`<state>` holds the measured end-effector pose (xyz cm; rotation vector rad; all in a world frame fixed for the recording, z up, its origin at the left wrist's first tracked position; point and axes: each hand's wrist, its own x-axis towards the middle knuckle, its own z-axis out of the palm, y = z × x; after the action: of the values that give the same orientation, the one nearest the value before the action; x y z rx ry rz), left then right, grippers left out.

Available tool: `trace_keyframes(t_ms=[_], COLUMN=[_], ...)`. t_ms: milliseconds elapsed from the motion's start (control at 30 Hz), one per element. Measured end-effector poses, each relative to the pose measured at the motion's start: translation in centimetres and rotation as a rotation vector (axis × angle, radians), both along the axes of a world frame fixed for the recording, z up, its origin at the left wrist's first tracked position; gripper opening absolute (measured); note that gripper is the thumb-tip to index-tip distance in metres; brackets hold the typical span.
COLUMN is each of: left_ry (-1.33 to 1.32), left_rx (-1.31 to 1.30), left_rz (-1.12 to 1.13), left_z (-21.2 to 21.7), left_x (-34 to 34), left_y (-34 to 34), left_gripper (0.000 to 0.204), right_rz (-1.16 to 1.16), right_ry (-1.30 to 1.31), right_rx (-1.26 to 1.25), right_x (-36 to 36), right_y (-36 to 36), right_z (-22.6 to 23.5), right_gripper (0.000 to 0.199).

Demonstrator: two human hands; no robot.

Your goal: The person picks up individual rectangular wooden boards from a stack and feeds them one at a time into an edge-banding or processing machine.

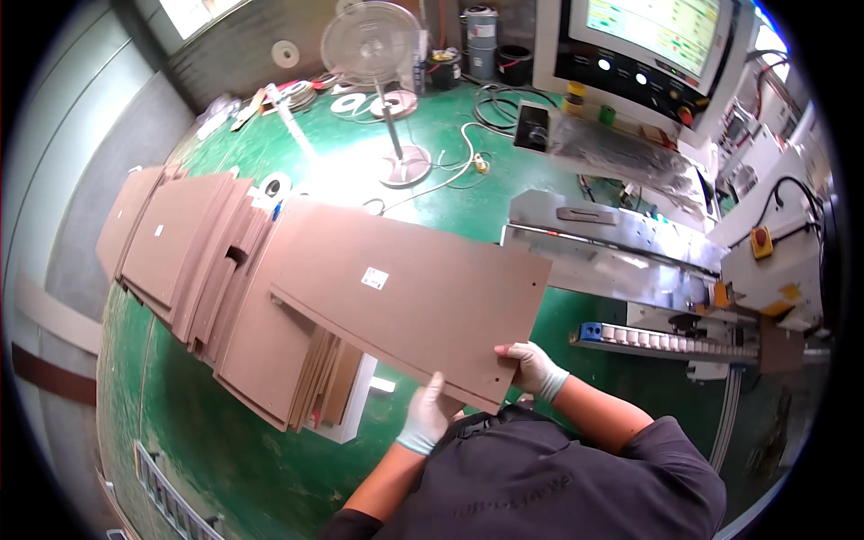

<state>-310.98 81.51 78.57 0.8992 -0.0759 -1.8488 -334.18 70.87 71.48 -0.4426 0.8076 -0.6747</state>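
Note:
A large brown flat panel (423, 301) with a small white label and a few drilled holes lies across the middle of the view, its near end close to my body. My left hand (427, 416), in a pale glove, grips its near long edge with the thumb on top. At the near right corner my right hand (535, 367), gloved too, is closed on the panel's end, thumb on top. The fingers of both hands are mostly hidden beneath the board. Its far end reaches over a stack of similar brown panels (256, 351); whether it touches them I cannot tell.
More brown panels (184, 225) stand in stacks at left. On my right are a machine's metal bed (621, 243), a roller rail (666, 342) and a screen console (648, 54). A fan (405, 166) and cables stand on the green floor ahead. A ladder-like frame (171, 495) lies lower left.

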Motion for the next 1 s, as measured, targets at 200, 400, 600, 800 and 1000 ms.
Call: trace_keyframes(t_ms=[200,400,600,800,1000], left_ry=[0.077,-0.106,-0.328,-0.144,-0.246], left_rx=[0.053,0.172,0.126,0.111,-0.08], left_rz=[0.098,0.567,0.484,0.348,-0.005], left_z=[-7.0,-12.2,-13.4,-6.3,-10.2], left_x=[2.9,20.7,21.7,11.3,6.4], left_y=[-3.2,-10.4,-11.6,-10.1,-8.9], left_gripper=[0.05,0.044,0.051,0.049,0.048], right_rz=[-0.231,-0.542,-0.681,-1.123,-1.402], right_ry=[0.164,0.403,0.372,0.298,0.3], right_rx=[-0.057,-0.094,-0.197,-0.004,0.2], right_x=[-6.2,-12.9,-17.1,-22.2,-20.6], right_y=[2.1,4.1,6.1,9.9,8.0], right_z=[3.6,1.0,3.2,0.4,-2.4], right_gripper=[0.04,0.04,0.044,0.055,0.057])
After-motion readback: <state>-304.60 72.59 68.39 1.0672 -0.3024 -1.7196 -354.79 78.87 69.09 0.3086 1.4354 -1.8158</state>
